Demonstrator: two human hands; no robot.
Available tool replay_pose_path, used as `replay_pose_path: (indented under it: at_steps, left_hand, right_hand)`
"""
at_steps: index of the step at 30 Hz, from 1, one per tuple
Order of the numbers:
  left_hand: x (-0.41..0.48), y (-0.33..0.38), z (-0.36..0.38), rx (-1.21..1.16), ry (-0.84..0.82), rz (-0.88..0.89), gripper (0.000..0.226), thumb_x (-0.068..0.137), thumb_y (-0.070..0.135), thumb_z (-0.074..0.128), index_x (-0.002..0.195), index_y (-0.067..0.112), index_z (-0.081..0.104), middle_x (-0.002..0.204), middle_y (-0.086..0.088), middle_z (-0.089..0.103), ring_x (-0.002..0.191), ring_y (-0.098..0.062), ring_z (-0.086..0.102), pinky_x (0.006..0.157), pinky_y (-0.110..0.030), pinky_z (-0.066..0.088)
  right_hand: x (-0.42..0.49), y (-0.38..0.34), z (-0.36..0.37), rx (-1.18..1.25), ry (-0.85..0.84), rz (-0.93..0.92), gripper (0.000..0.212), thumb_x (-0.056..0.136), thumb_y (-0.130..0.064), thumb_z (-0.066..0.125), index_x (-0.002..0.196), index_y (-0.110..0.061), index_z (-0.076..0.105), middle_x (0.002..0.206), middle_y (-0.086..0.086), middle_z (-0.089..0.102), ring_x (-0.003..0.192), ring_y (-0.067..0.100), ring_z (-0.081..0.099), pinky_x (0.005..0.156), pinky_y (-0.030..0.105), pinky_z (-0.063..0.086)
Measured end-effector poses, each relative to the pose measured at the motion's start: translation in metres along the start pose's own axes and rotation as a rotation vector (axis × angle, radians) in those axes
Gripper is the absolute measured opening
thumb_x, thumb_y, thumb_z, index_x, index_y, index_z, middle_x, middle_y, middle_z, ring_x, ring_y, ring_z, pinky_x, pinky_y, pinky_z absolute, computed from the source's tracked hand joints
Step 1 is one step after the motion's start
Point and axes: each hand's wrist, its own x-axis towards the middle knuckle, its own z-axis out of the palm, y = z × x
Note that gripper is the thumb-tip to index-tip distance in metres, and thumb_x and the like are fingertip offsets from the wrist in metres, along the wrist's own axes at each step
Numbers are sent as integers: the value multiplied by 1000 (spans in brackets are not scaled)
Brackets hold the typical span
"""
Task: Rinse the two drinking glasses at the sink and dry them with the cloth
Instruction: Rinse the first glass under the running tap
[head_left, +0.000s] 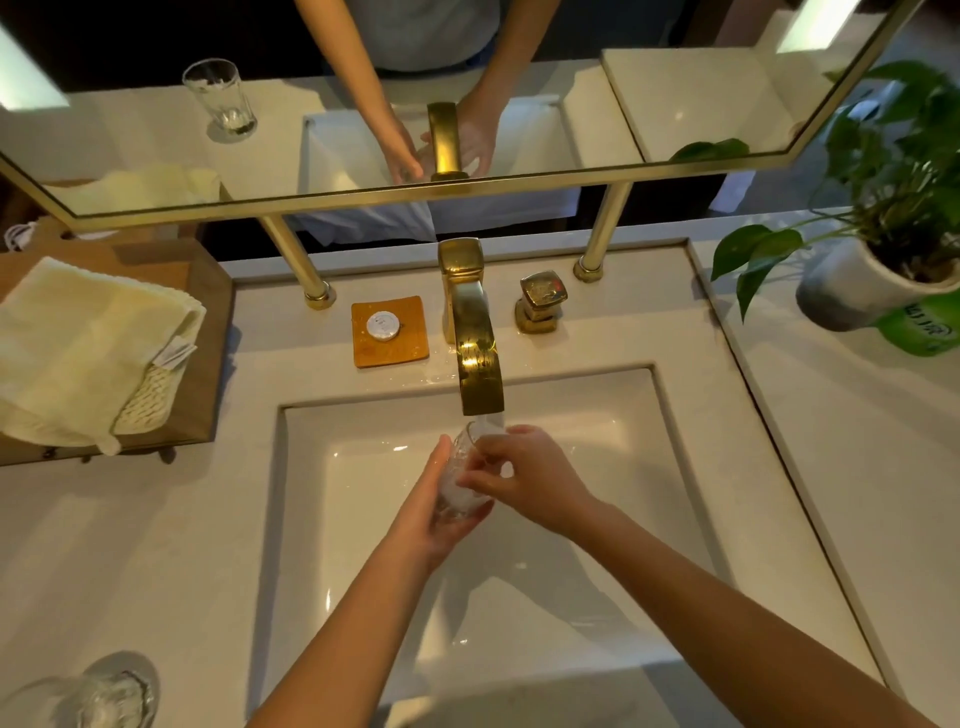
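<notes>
Over the white sink basin (597, 519), a clear drinking glass (462, 483) sits tilted under the gold faucet (475, 358), and water runs from the spout onto it. My left hand (431, 514) cups the glass from below and the left. My right hand (524, 478) grips its upper side with curled fingers. A second clear glass (98, 696) stands on the counter at the bottom left, partly cut off by the frame edge. A pale yellow cloth (83, 353) lies folded on a wooden tray (208, 291) at the left.
An amber soap dish (389, 332) with a round white soap lies left of the faucet, a gold tap handle (540, 301) right of it. A potted plant (893, 249) and a green bottle (924, 327) stand at the right. The mirror (363, 130) above reflects the second glass.
</notes>
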Motion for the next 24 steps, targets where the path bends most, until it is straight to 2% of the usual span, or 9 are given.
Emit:
replay_pose_path:
  at_steps: [2, 4, 7, 9, 12, 14, 17, 20, 24]
  left_hand:
    - [5, -4, 0, -50, 25, -17, 54, 83, 48, 60, 120, 8, 61, 123, -17, 64, 116, -29, 60, 91, -39, 52]
    - [13, -6, 0, -120, 48, -66, 58, 83, 49, 62, 124, 9, 60, 123, -14, 63, 114, -28, 59, 73, -35, 58]
    - [22, -5, -1, -177, 0, -170, 60, 81, 43, 63, 133, 16, 54, 120, -8, 59, 98, -25, 60, 50, -28, 56]
    - [24, -7, 1, -202, -34, -219, 56, 79, 38, 60, 130, 16, 56, 112, -7, 62, 85, -24, 64, 47, -26, 55]
    - [21, -9, 6, -219, -77, -248, 51, 73, 36, 63, 121, 20, 60, 101, -5, 64, 70, -23, 68, 47, -21, 54]
    - [20, -9, 9, -201, -83, -264, 52, 67, 38, 67, 116, 21, 62, 98, -4, 64, 67, -21, 68, 47, -20, 51]
    - [19, -8, 10, -198, -102, -278, 53, 62, 38, 70, 111, 19, 62, 94, -4, 63, 66, -21, 67, 45, -19, 51]
    - [21, -10, 7, -211, -159, -297, 59, 58, 36, 73, 113, 22, 60, 99, -1, 61, 68, -21, 68, 42, -21, 52]
    - [23, -16, 5, -209, -188, -312, 51, 65, 34, 69, 114, 23, 60, 101, 2, 61, 69, -21, 69, 43, -22, 53]
  right_hand:
    - [2, -1, -10, -72, -6, -19, 42, 82, -57, 53, 93, -21, 72, 91, -8, 71, 82, 3, 58, 98, 32, 42]
    - [5, 1, -24, -31, -13, 2, 49, 85, -57, 46, 98, -18, 73, 102, -5, 70, 89, 5, 59, 95, 38, 47]
    - [18, 4, -49, 27, 153, -17, 34, 94, -36, 49, 102, -11, 70, 117, 6, 65, 106, 18, 59, 93, 43, 50]
    - [40, 6, -70, -66, 223, 50, 25, 95, -23, 54, 117, -18, 64, 141, 6, 50, 131, 22, 43, 109, 43, 38]
    - [87, 8, -99, -276, 131, 127, 52, 91, -13, 59, 140, -26, 46, 161, 4, 20, 147, 30, 18, 115, 47, 27]
    - [112, 7, -112, -320, 13, 205, 63, 88, -2, 59, 143, -26, 41, 162, 10, 14, 145, 35, 23, 113, 46, 32]
    - [130, 8, -123, -431, -92, 235, 60, 87, 1, 58, 141, -20, 43, 148, 15, 40, 129, 33, 47, 101, 39, 46]
    - [134, 9, -131, -593, -84, 198, 50, 89, -12, 63, 137, -18, 48, 130, 13, 55, 116, 32, 56, 95, 41, 51]
    - [133, 16, -130, -600, -23, 217, 52, 89, -26, 67, 136, -14, 49, 129, 13, 59, 117, 32, 56, 97, 44, 50]
